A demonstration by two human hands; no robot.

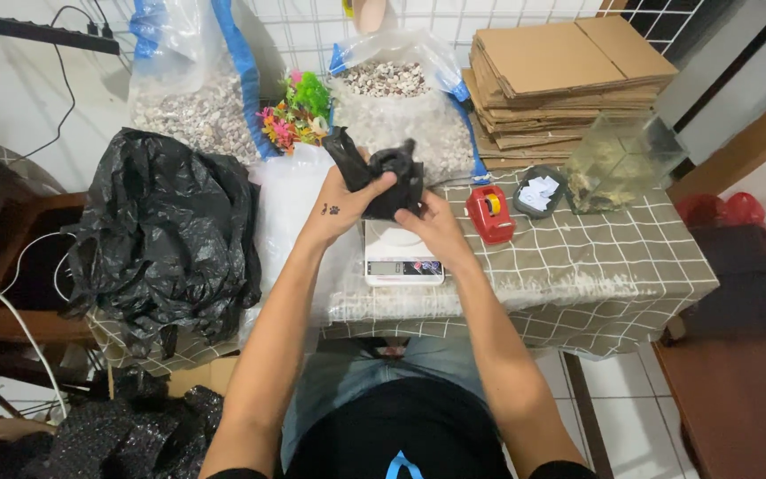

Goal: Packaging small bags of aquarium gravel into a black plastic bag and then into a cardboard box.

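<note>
— So, hemmed in: heap of black bags [166, 235] left, gravel sack [401, 115] behind, red tape dispenser [490, 214] just right.

— Open room?

— Only along the table's near edge [578, 306].

— Hands?

— Left hand [340, 206] and right hand [432, 223] raised, both clasped on a small black bag [390, 182].

— Where?

— Between them, above the white scale [402, 253].

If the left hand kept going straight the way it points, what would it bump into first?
The left hand points up and away, already gripping the black bag. Beyond that, it would likely meet the open gravel bag, though depth is hard to judge.
</note>
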